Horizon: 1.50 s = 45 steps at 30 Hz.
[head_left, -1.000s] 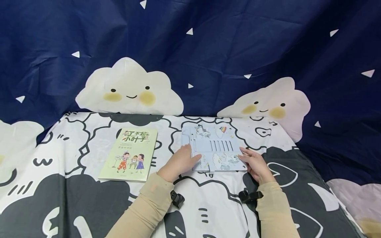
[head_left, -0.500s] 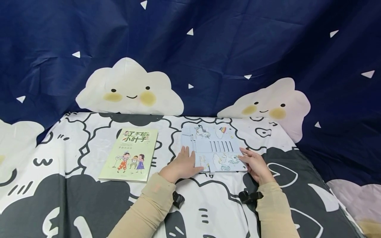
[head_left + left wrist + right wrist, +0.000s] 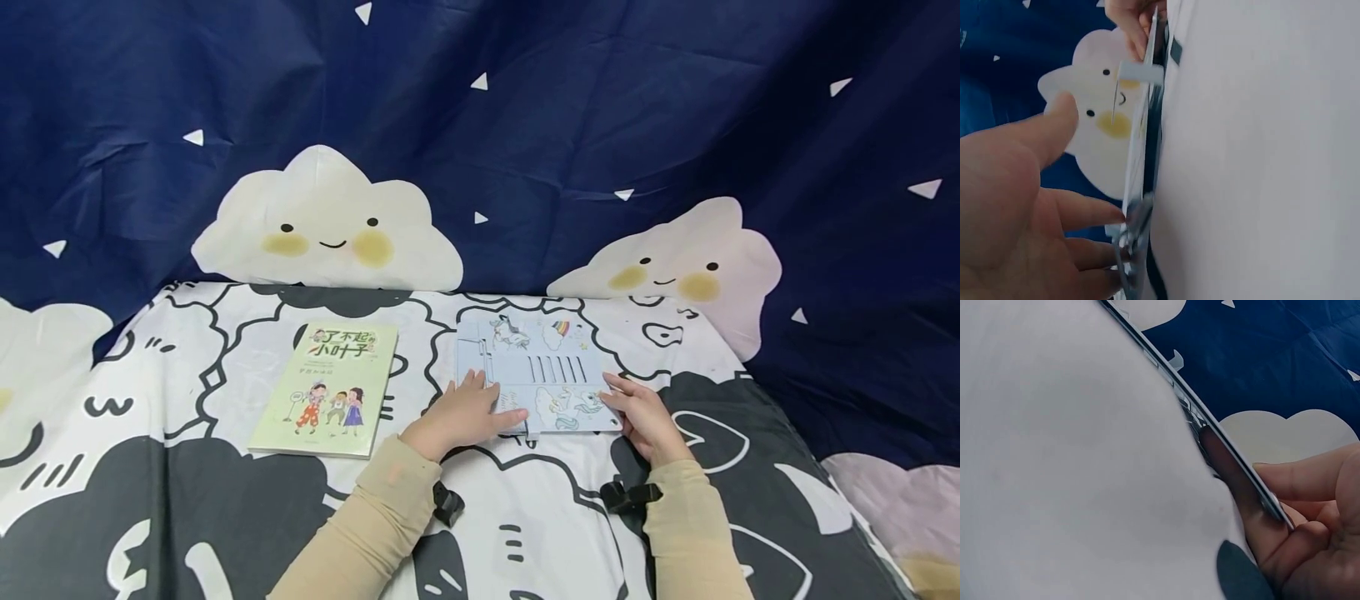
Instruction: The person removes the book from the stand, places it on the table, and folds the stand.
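Note:
A pale blue book stand [image 3: 555, 367] with unicorn prints, a row of slots and small page clips lies on the sheep-print cloth. My right hand [image 3: 643, 417] pinches its right edge, and in the right wrist view the thumb [image 3: 1304, 478] is on one face with a finger underneath. My left hand [image 3: 461, 417] is over the stand's lower left part, fingers extended. The left wrist view shows those fingertips at a metal piece [image 3: 1135, 244] on the stand's end, the thumb held apart. A light clip [image 3: 1141, 72] sticks out from the stand's edge.
A green paperback book [image 3: 330, 392] with cartoon children on its cover lies flat to the left of the stand. The cloth [image 3: 517, 500] covers the surface, and a dark blue curtain [image 3: 525, 125] with cloud faces hangs behind.
My left hand has shifted along the stand's left side, its thumb moving toward the near edge and then slightly right. The right hand keeps its grip in place, and the stand stays put.

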Each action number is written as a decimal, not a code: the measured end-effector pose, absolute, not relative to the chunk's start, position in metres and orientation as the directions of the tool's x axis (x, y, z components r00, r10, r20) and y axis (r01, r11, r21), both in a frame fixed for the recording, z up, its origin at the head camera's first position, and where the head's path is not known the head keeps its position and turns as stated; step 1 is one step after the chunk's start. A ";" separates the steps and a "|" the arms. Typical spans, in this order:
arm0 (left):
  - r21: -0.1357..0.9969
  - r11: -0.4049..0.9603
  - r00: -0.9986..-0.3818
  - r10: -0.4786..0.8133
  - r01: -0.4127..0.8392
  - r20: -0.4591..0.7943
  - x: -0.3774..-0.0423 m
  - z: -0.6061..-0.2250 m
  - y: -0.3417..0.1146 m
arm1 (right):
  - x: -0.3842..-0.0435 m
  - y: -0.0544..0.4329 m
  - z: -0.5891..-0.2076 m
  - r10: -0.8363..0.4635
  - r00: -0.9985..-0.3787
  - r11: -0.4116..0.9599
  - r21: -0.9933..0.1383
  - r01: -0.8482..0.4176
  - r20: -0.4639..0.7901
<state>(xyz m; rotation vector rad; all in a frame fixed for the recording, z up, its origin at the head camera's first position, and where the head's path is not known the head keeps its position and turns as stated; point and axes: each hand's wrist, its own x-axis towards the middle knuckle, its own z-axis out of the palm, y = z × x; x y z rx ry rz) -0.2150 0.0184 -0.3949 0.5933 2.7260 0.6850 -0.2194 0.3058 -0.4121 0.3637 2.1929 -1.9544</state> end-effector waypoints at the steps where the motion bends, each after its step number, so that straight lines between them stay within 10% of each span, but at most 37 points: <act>1: 0.501 0.802 -0.880 0.452 0.327 -0.149 -0.214 -0.395 0.019 | -0.220 0.305 -0.412 0.060 -0.954 0.109 -0.948 0.299 -0.294; 13: 0.284 0.883 -0.899 0.421 0.375 -0.123 -0.201 -0.394 0.037 | -0.222 0.305 -0.411 0.058 -0.956 0.130 -0.948 0.292 -0.286; 45: 0.222 0.943 -0.946 0.285 0.247 -0.157 -0.193 -0.387 0.050 | -0.219 0.310 -0.416 -0.027 -0.964 0.073 -0.962 0.264 -0.266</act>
